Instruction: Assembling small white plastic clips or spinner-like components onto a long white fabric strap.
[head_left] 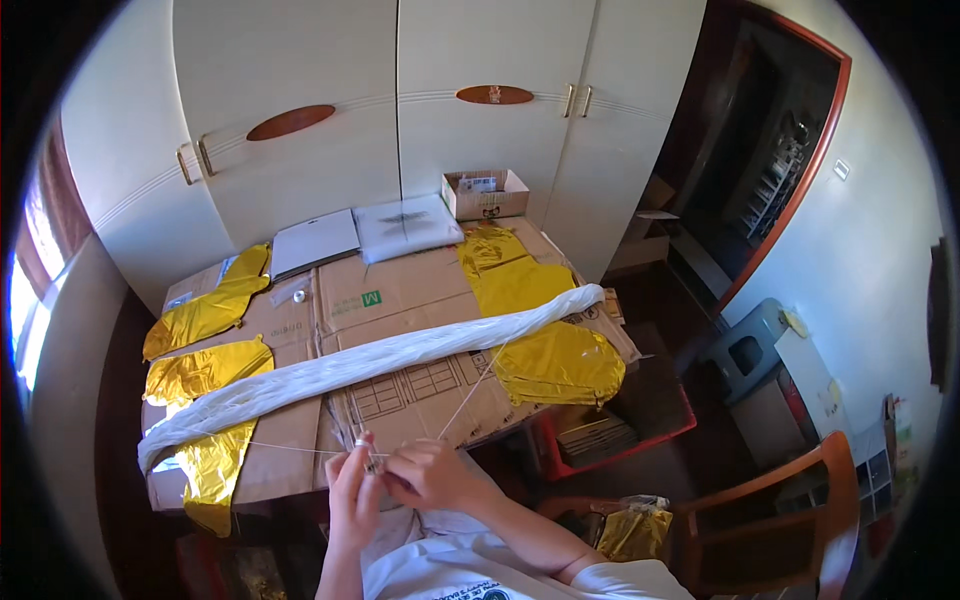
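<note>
At the near edge of the tabletop (300, 440), both hands are pressed close together: the left hand (352, 490) and right hand (432, 473) pinch a small shiny piece (372, 462) where thin strings (470, 392) meet. The strings already run to the long white roll (380, 360) lying across the cardboard. Gold foil balloons (555, 360) lie flat beside the roll, loose and apparently still untied.

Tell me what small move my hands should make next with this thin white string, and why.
Probably draw the thin white string gently taut. Both the left hand and right hand pinch it at the cardboard-covered table edge, and its strands run loosely to the long white fabric bundle.
</note>
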